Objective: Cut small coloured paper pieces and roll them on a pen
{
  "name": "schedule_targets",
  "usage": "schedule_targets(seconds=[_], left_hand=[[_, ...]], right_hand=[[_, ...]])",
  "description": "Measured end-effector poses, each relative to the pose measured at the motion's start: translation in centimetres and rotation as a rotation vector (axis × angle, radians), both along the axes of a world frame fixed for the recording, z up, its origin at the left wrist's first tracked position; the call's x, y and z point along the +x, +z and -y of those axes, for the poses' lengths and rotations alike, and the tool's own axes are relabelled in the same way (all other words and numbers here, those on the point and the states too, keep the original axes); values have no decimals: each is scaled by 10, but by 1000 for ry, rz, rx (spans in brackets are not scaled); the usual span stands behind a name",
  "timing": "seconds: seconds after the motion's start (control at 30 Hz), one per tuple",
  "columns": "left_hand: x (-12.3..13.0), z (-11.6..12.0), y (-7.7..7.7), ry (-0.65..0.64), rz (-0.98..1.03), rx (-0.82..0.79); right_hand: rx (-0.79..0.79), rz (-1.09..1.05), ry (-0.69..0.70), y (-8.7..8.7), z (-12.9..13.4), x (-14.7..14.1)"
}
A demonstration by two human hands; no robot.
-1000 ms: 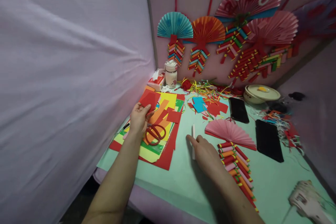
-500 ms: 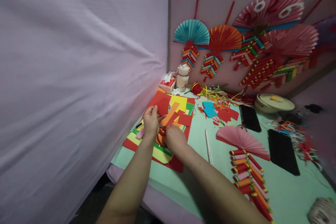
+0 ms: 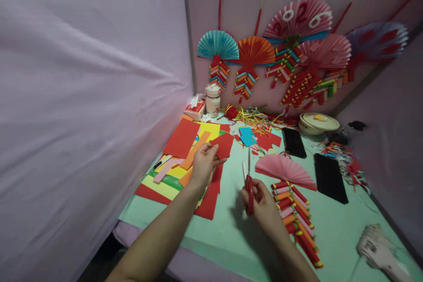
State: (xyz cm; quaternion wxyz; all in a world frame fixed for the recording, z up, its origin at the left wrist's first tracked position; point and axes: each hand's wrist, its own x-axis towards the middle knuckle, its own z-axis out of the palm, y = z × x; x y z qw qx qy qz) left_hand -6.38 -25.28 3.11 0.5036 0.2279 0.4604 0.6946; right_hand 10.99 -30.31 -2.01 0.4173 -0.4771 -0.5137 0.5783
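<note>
My left hand (image 3: pixel 204 165) pinches a piece of red paper (image 3: pixel 224 144) between thumb and fingers, above the stacked coloured sheets. Scissors with red handles (image 3: pixel 250 196) are in my right hand (image 3: pixel 262 207), their blades pointing away from me toward the back of the table. The scissors are apart from the red paper. Beneath my left hand lie a larger red sheet (image 3: pixel 181 139), an orange strip (image 3: pixel 195 150) and a pink strip (image 3: pixel 168 171). Right of the scissors rests a pink folded fan (image 3: pixel 286 169), with a string of rolled paper firecrackers (image 3: pixel 294 211) below it.
A white bottle (image 3: pixel 213 101) and a tissue box (image 3: pixel 194 109) stand at the back left. Paper scraps (image 3: pixel 264 121) lie behind. Two dark phones (image 3: pixel 330 178), a lidded bowl (image 3: pixel 319 123) and a glue gun (image 3: pixel 380 249) are at the right. Paper fans (image 3: pixel 218 46) hang on the wall.
My right hand has picked up the scissors from the paper pile and moved right with them. My left hand now holds the red paper further right. The view has turned right.
</note>
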Motion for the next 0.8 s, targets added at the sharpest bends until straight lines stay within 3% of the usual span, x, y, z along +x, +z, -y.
schedule_targets(seconds=[0.13,0.4,0.8], left_hand=[[16,-1,-9,-57,-21,-26],[10,2,-35,-51,-64,-65],[16,8,-35,-178,-132,-149]], right_hand=[[-7,-40,50,2,5,3],[-55,102,229,-9,15,7],[-135,52,245,-12,11,12]])
